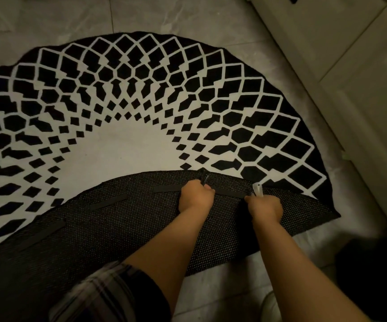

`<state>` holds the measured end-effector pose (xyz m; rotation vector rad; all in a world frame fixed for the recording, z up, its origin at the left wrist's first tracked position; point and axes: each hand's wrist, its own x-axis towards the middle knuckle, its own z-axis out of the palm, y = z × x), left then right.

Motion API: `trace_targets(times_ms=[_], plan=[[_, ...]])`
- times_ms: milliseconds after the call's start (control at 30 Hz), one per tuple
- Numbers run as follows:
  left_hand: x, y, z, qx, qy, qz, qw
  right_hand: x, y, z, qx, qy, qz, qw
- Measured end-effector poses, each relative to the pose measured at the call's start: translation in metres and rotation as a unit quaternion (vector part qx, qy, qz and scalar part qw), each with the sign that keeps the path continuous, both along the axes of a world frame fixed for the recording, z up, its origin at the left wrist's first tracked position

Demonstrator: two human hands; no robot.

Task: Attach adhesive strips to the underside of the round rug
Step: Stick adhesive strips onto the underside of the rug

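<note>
round rug (127, 147), black-and-white, on tiled floor (48, 17); near edge folded over, dotted underside (141, 228) up. along the fold, left to right: two stuck strips (48, 231), (107, 201); third strip (229, 191) between hands. left hand (196, 196) curled, pinching dark strips. right hand (265, 206) curled round pale backing (257, 190).

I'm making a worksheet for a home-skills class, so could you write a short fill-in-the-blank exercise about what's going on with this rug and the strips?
1. The near edge of the round rug is folded back, so its dotted ____ faces up.
2. The black strip that both hands work on lies between the left hand and the ____ hand.
3. The right hand pinches a pale peeled ____ at the strip's end.
4. The rug lies on a grey tiled ____.

Missing words: underside; right; backing; floor
</note>
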<state>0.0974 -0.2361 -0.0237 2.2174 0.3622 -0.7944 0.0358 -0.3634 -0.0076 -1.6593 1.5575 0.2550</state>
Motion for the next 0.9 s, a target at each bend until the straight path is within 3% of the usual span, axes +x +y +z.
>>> trace_targets(times_ms=[267,500,733,900], plan=[[-0.001,0.001,0.002,0.034,-0.011,-0.037,0.999,0.003,-0.007,-0.002,-0.065,0.045,0.125,0.989],[-0.01,0.013,0.014,-0.012,0.0,-0.019,1.0,0.004,-0.01,0.003,-0.087,-0.033,0.092,0.991],[-0.043,0.063,0.06,-0.052,-0.017,0.065,0.996,0.005,-0.025,0.019,-0.19,-0.048,0.151,0.969],[-0.095,0.125,0.08,-0.039,-0.077,0.217,0.972,-0.011,-0.048,0.024,-0.224,0.02,0.231,0.946]])
